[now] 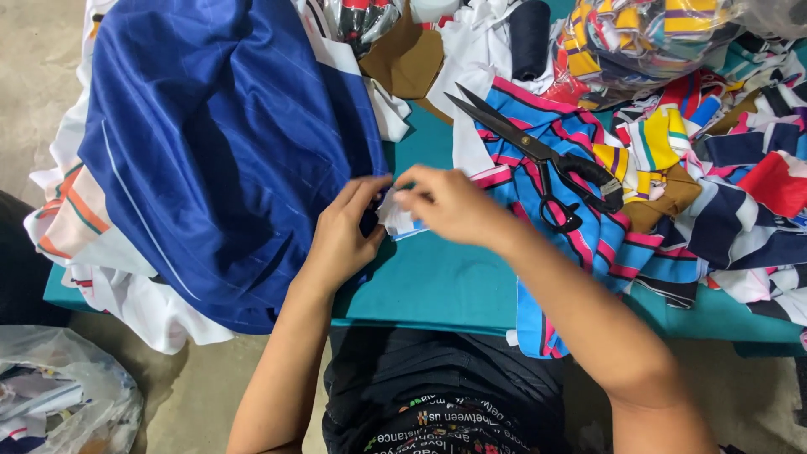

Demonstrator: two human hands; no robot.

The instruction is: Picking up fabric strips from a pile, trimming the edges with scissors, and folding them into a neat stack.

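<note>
At the middle of the teal counter, both hands meet over a small white scrap of fabric. The left hand has its fingers curled onto the scrap's left edge, and the right hand pinches the same scrap from the right with thumb and fingertips closed on it. The scrap is a crumpled, pale piece with a hint of blue at its lower edge; most of it is hidden between the fingers, so its full shape cannot be told. It sits just above the counter surface, right at the edge of a large dark blue cloth with thin pale stripes, which is heaped over the counter's left end and hangs over white fabric with orange bands.

Just right of the right hand lies a blue cloth with pink and black stripes, running under the forearm and over the counter's near edge. On top of it rests a pair of large scissors with black handles, blades shut and pointing up and to the left. Beyond the scissors lies a jumble of striped offcuts in yellow, red, navy and white. A brown piece of fabric and a dark spool-like roll lie at the far edge. On the floor at lower left sits a clear plastic bag of scraps.
</note>
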